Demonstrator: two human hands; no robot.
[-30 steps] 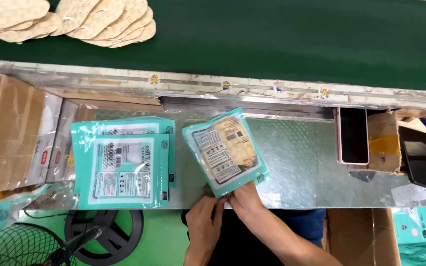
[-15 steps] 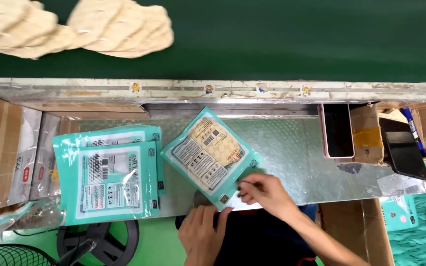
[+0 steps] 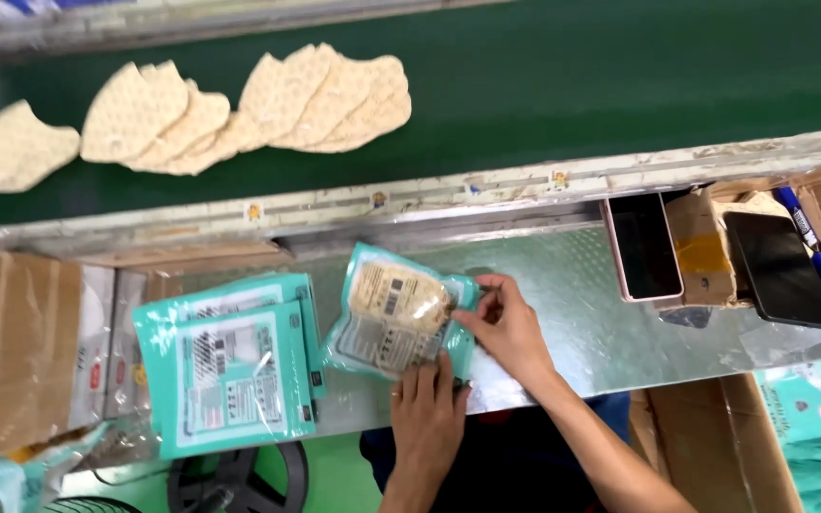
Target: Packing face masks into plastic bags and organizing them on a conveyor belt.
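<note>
A teal plastic packet with a beige insole-shaped pad inside lies tilted on the metal work shelf. My left hand presses its fingers on the packet's near edge. My right hand pinches the packet's right edge at the flap. To the left lies a stack of the same teal packets, flat and apart from both hands. Several beige pads lie overlapped on the green conveyor belt beyond the shelf.
Two phones, one pink-cased and one black, rest at the shelf's right end beside a blue marker. Cardboard boxes stand at the left and lower right. A black reel lies below the shelf.
The packet has turned and shifted left toward the stack. My right hand moved from its near corner to its right edge, and my left hand came up onto its near edge.
</note>
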